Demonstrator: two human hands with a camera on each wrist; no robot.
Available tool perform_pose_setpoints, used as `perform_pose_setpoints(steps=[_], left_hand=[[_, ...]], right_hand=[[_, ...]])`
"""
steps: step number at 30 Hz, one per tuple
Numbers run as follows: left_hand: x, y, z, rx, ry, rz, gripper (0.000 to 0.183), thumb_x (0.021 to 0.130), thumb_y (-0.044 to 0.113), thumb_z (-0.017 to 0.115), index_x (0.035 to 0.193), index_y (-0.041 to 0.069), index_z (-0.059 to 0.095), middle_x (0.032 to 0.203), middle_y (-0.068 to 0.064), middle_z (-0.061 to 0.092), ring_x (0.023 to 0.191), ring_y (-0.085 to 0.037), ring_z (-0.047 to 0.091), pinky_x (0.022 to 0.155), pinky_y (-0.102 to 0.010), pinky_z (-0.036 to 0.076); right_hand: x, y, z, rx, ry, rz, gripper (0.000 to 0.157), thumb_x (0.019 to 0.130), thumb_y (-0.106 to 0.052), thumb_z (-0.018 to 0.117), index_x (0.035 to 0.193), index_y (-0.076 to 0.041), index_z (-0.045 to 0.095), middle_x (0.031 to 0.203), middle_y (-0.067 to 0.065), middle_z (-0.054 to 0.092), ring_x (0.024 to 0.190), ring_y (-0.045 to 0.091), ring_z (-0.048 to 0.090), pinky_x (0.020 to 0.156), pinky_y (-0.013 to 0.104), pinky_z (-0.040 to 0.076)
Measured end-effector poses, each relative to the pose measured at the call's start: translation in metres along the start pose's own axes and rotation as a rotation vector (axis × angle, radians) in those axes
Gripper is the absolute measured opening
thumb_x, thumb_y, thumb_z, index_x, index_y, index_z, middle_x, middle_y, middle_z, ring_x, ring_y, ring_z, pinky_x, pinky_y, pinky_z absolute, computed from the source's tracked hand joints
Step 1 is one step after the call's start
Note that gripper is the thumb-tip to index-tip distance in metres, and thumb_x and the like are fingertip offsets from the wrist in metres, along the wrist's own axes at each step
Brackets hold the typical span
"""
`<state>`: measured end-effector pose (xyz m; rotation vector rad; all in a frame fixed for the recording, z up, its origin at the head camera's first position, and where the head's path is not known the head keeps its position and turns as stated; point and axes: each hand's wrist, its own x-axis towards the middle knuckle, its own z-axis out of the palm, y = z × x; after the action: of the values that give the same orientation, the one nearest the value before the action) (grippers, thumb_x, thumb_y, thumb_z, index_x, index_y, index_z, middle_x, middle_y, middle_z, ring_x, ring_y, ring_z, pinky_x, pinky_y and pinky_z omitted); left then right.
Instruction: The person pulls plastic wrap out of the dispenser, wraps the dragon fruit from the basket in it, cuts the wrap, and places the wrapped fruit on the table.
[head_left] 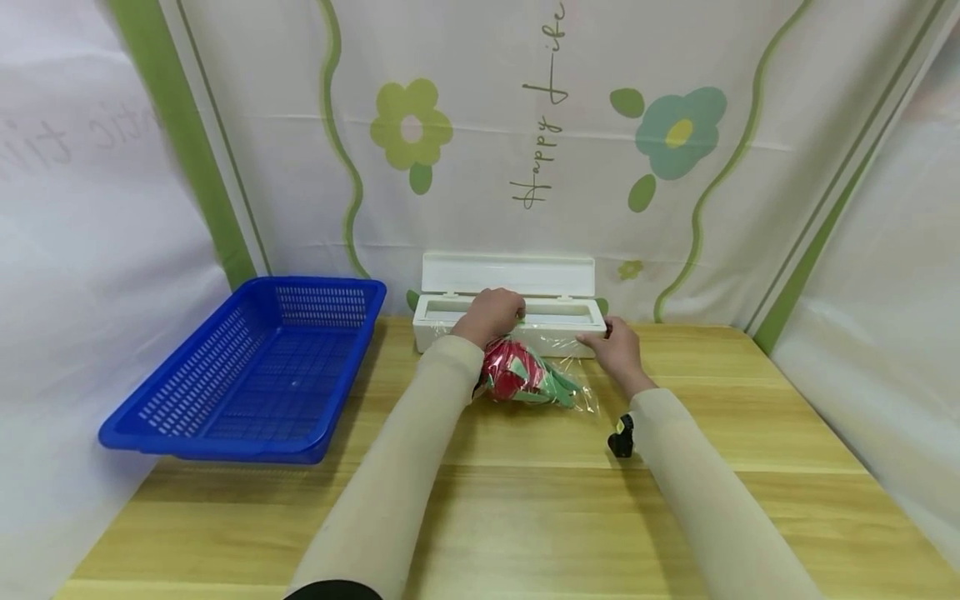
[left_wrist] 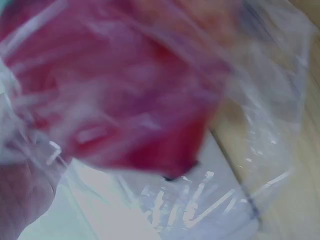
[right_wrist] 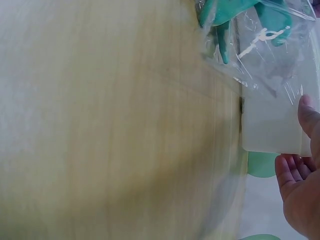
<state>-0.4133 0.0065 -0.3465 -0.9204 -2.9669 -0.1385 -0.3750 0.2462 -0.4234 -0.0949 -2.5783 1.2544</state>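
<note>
A: Hands?
B: Left hand (head_left: 492, 315) is over the white box (right_wrist: 272, 125), fingers curled, apparently gripping the upper part of the clear bag (head_left: 536, 375). Fingertips hidden, so exact pinch point: can't tell. Right hand (head_left: 619, 350) pinches the box's right end, thumb on the front, fingers around the corner.
A: Bag contents?
B: Red and green item (left_wrist: 115, 100), in front of the box, just below the left hand. Film overlaps the front wall. Can't tell if the underside bears on the desk (head_left: 540, 500). Left wrist view is blurred, so no ID.
A: Box?
B: Back of the desk, lid (head_left: 508, 275) up. Blue basket (head_left: 255, 450) is off to the left, well apart.
A: Read on the step?
B: My judgement: left works the bag at the box, right braces. Brace firm but don't squeeze; the box looks light and would probably slide if film drags on it. Thumb clear of the plastic.
A: Left side?
B: Gather loose film first. Hold nearer the item than the bag's edge; thin plastic likely slips or stretches. Any move up or over: lift clear of the front edge, no dragging.
A: Snags?
B: Lid hinges (head_left: 451, 293) could catch slack film. Green end points toward the right hand, so a swing may bump that thumb. Go slow.
</note>
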Motion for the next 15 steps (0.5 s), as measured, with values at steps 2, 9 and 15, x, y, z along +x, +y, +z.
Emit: perform_pose_setpoints(steps=[2,9,15], left_hand=[[-0.001,-0.005,0.003,-0.040,0.019,0.023,0.034,0.098,0.002,0.047,0.118,0.016,0.070,0.120,0.000,0.066,0.109,-0.018,0.060,0.097,-0.036,0.045],[-0.004,-0.016,0.009,-0.143,0.047,0.079,0.026,0.099,0.006,0.052,0.118,0.012,0.070,0.120,-0.003,0.066,0.108,-0.018,0.061,0.096,-0.032,0.047],[-0.004,-0.021,0.010,-0.101,0.072,0.122,0.023,0.099,0.007,0.053,0.111,0.012,0.072,0.111,-0.001,0.069,0.099,-0.016,0.062,0.091,-0.030,0.048]], right_hand=[[0.000,0.000,0.000,0.007,0.000,0.006,0.060,0.089,-0.025,0.072,0.131,0.010,0.047,0.117,0.025,0.056,0.099,0.032,0.052,0.084,0.043,0.045],[0.001,0.002,0.001,0.018,0.001,0.008,0.061,0.089,-0.025,0.073,0.132,0.009,0.047,0.119,0.025,0.056,0.103,0.033,0.051,0.089,0.046,0.046],[0.001,0.001,0.000,0.026,0.000,0.001,0.060,0.089,-0.024,0.073,0.131,0.010,0.047,0.119,0.025,0.056,0.104,0.034,0.052,0.089,0.046,0.046]])
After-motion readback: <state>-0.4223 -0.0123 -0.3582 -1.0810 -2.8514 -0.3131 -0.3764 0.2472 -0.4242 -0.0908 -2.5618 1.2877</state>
